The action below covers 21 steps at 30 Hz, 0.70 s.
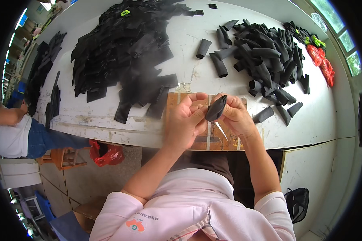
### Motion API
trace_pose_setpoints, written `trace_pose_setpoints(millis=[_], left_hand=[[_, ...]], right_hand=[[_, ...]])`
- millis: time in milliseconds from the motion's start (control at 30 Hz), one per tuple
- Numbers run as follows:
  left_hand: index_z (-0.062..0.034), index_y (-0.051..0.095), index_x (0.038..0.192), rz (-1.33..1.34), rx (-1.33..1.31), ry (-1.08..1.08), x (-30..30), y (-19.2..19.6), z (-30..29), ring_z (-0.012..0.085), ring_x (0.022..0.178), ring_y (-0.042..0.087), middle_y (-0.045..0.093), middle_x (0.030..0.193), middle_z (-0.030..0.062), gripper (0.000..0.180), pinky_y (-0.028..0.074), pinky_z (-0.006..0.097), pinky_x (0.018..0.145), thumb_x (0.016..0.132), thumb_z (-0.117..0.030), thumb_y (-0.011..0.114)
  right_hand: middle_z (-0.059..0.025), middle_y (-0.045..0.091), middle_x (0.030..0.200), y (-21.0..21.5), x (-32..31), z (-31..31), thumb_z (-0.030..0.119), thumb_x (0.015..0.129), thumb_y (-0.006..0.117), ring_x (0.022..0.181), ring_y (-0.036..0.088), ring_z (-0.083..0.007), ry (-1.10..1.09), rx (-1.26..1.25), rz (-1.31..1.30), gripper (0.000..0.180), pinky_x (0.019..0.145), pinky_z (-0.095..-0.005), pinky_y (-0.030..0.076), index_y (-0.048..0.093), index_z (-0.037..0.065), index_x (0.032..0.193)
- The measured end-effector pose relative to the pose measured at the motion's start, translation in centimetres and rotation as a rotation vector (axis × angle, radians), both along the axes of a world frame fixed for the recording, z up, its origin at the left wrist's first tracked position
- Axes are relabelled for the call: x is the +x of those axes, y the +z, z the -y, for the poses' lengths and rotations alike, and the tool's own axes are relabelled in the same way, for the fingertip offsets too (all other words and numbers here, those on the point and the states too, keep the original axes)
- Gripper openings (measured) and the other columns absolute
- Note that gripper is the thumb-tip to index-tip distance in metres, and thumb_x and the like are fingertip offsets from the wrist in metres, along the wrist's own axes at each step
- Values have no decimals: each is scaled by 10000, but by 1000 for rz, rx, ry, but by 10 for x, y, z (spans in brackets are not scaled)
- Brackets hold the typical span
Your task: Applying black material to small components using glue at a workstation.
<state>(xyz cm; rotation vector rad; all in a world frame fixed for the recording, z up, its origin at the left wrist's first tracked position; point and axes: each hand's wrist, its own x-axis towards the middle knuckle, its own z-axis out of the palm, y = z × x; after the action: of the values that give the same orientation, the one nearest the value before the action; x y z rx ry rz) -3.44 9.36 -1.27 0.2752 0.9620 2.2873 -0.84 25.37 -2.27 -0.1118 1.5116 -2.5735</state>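
Note:
Over the table's front edge I hold a small black fabric tube [216,108] between both hands. My left hand [186,123] pinches its left side with thumb and fingertips. My right hand [238,117] grips its right side, thumb and fingers closed on it. The tube's near end gapes a little, while its far end comes to a point. Below my hands lies a worn brown board [174,138] with pale strips across it. A thin white pointed shape [221,131] shows on the board; I cannot tell what it is.
A large heap of flat black fabric pieces [120,48] covers the table's left. To the right is a pile of rolled black tubes [265,56], with red plastic bags [321,60] beyond. Another person [12,128] sits far left, near a red bag [106,154] below the table.

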Motion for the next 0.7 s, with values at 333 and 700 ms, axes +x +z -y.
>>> trace_pose_setpoints(millis=[333, 700], left_hand=[[8, 589, 906, -1023, -470, 418, -10, 30, -7, 170, 800, 569, 608, 840, 60, 125, 439, 252, 719, 813, -72, 564], [6, 585, 907, -396, -155, 306, 7, 6, -8, 129, 862, 551, 609, 877, 84, 109, 405, 280, 839, 832, -65, 552]], right_hand=[[-11, 512, 672, 39, 18, 7, 358, 808, 576, 628, 485, -103, -362, 492, -92, 343, 550, -241, 398, 536, 18, 819], [-86, 525, 643, 12, 16, 2, 235, 809, 550, 610, 538, -282, -203, 1413, -507, 179, 511, -372, 408, 534, 56, 816]])
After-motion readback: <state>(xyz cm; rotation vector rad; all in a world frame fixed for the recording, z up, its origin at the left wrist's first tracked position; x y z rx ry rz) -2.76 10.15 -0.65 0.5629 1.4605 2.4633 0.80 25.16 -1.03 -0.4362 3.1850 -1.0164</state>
